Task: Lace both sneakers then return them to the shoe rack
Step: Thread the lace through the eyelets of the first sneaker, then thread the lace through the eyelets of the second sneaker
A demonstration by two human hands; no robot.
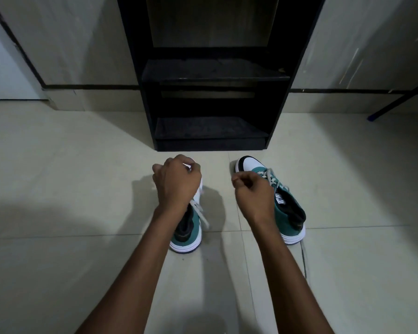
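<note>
Two teal, white and black sneakers stand on the tiled floor in front of a black shoe rack (210,75), toes toward it. My left hand (176,183) is closed in a fist over the toe end of the left sneaker (187,233), hiding its front. A white lace (200,214) hangs loose beside my wrist. My right hand (251,192) is pinched shut beside the right sneaker (286,213), where a grey lace (269,178) runs from the eyelets to my fingers. Whether either fist truly holds a lace end is hard to see.
The rack's two lower shelves (210,131) hold no shoes. A thin dark lace (304,261) trails on the floor behind the right sneaker's heel. A dark slanted pole (396,100) with a blue foot leans at the right wall. A doorway lies at the far left.
</note>
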